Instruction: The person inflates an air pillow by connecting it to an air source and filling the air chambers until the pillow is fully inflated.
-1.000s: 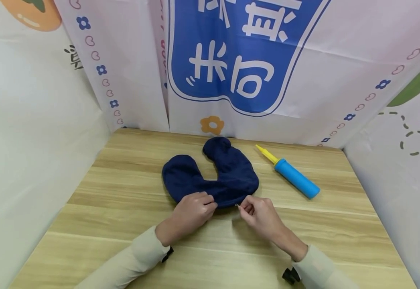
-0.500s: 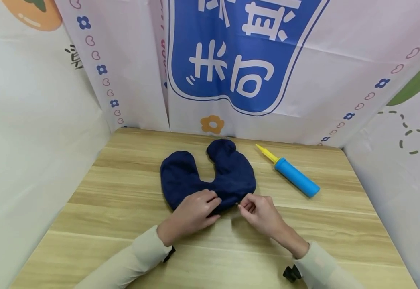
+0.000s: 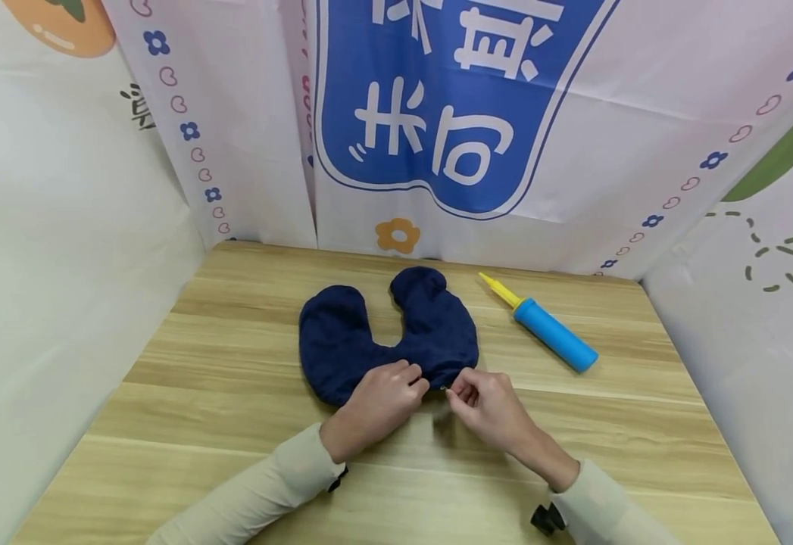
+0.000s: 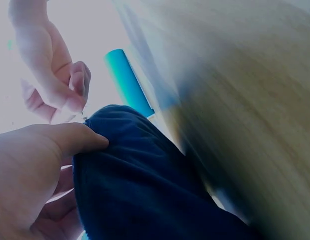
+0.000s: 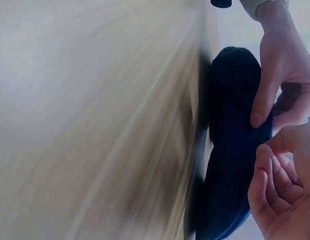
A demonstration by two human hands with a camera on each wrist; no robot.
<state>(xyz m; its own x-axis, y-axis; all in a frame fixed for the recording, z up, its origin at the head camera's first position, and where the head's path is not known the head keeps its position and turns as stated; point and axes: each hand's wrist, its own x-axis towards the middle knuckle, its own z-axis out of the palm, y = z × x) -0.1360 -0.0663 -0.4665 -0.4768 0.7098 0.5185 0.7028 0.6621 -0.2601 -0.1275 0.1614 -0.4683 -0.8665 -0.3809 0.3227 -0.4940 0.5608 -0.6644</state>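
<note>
A dark navy U-shaped neck pillow [image 3: 335, 341] lies on the table with its two arms pointing away from me. My left hand [image 3: 385, 397] pinches its near edge, thumb on one side of the cloth and fingers on the other, as the left wrist view shows. Just to the right, my right hand [image 3: 491, 405] pinches a tiny metallic zipper pull [image 3: 444, 387] at the same edge, between thumb and forefinger. In the right wrist view both hands sit close together along the pillow's rim, and the pull is hidden behind the right fingers [image 5: 265, 160].
A blue hand pump [image 3: 554, 333] with a yellow nozzle [image 3: 498, 290] lies to the right of the pillow on the wood-grain table [image 3: 232, 341]. Printed white cloth [image 3: 266, 151] hangs along the back and sides of the table.
My left hand loosened its fingers, slid right along the edge and pinches the cloth again nearer my right hand. The pillow has turned and shifted slightly toward me. My right hand has barely moved.
</note>
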